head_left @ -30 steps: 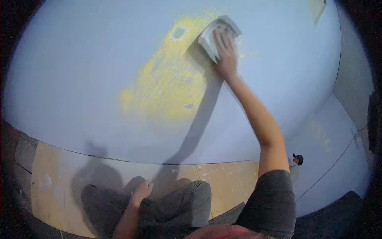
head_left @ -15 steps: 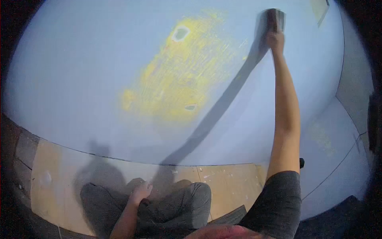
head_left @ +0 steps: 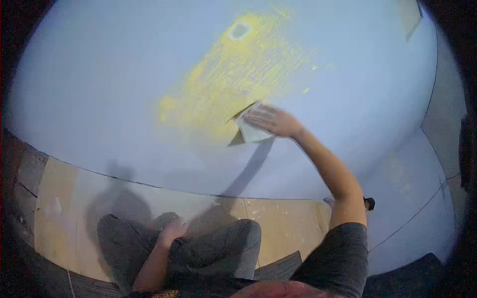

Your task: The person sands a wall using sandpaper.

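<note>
My right hand [head_left: 276, 120] lies with fingers outstretched over a pale sheet of sandpaper [head_left: 254, 133], pressing it against the bluish-white wall [head_left: 124, 79]. One dark corner of the sheet shows at its lower left. Under and beside it spreads a scuffed yellow patch [head_left: 223, 89] with scratch marks. A greyish spot with a white rim [head_left: 240, 31] sits near the top of that patch. Down at my lap, my left hand [head_left: 174, 229] rests on my dark trousers [head_left: 218, 243]; its fingers are blurred and partly in shadow, and I make out nothing in it.
A pale wooden board with paint spots [head_left: 288, 223] runs along the wall's lower edge, around my legs. To the right, past a seam, is another pale surface [head_left: 407, 198]. A small dark object [head_left: 369, 203] shows behind my right elbow. My shadow falls across board and wall.
My right hand has swept down and left with the sandpaper, from the upper right of the wall onto the yellow patch's lower edge; the arm is now bent. My left hand stays on my lap.
</note>
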Demonstrator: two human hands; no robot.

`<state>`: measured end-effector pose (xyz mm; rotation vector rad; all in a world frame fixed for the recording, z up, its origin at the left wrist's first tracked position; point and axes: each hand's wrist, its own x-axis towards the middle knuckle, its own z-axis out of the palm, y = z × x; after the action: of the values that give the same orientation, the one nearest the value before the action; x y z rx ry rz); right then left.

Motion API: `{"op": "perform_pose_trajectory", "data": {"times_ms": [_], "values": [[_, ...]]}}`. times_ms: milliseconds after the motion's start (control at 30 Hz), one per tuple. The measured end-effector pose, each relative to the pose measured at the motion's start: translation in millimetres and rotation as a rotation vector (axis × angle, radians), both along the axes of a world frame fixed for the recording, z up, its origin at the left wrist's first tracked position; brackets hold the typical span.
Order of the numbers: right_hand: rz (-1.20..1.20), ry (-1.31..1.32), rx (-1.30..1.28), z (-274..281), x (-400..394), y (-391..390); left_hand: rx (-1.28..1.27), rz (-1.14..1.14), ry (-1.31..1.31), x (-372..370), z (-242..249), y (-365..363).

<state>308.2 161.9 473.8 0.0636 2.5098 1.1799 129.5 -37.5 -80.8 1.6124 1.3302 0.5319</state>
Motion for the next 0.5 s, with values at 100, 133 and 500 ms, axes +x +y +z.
{"op": "perform_pose_trajectory", "data": {"times_ms": [100, 133, 500], "values": [[-0.043, 0.101, 0.525, 108.5, -5.0, 7.9, 0.034, -0.014, 0.042, -10.7, 21.6, -2.1], [-0.173, 0.287, 0.631, 152.0, 2.0, 11.9, 0.009, -0.040, 0.073, -4.4, 18.7, 5.1], [0.169, 1.269, 0.368, 14.7, -72.3, 28.0, 0.116, -0.013, -0.058, -0.8, 18.4, -0.1]]}}
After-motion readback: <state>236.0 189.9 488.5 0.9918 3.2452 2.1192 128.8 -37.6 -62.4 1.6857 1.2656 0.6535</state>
